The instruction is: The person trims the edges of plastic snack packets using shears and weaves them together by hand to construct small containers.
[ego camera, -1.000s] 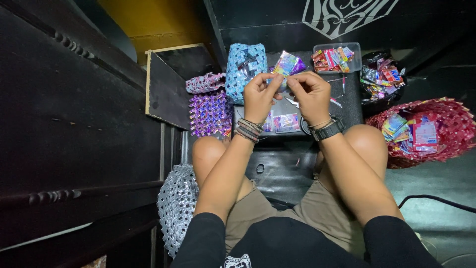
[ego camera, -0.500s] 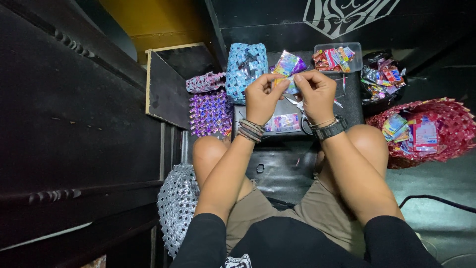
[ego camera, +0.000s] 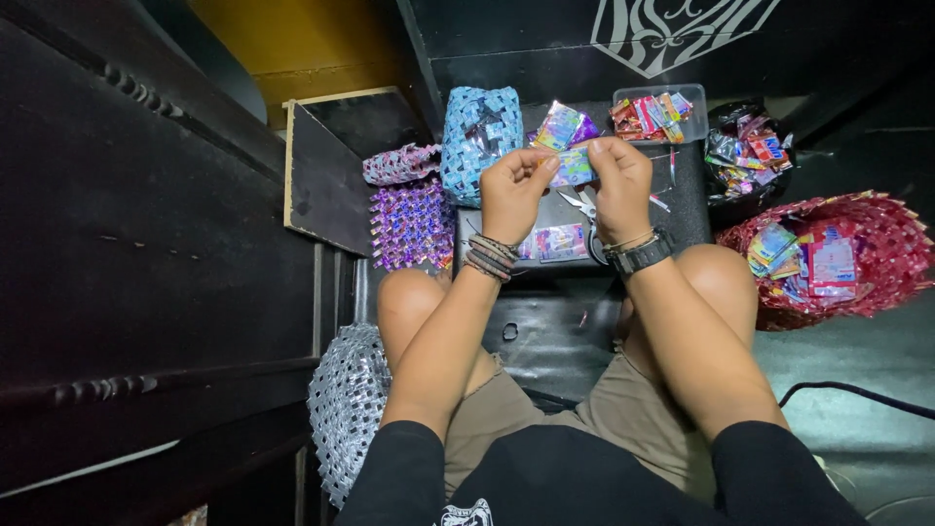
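Both hands, left hand (ego camera: pixel 513 190) and right hand (ego camera: pixel 617 180), pinch a small purple wrapper (ego camera: pixel 571 167) over the far tabletop (ego camera: pixel 682 209), apparently folding it; scissors (ego camera: pixel 582 206) lie just beneath.

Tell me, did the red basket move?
No. The red basket sits in the same spot, right of the dark stool, as before.

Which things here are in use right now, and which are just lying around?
In use: left hand and right hand, both pinching a folded purple wrapper strip.

Lying about: scissors, blue woven bag, clear box of wrappers, red woven basket, silver woven bag.
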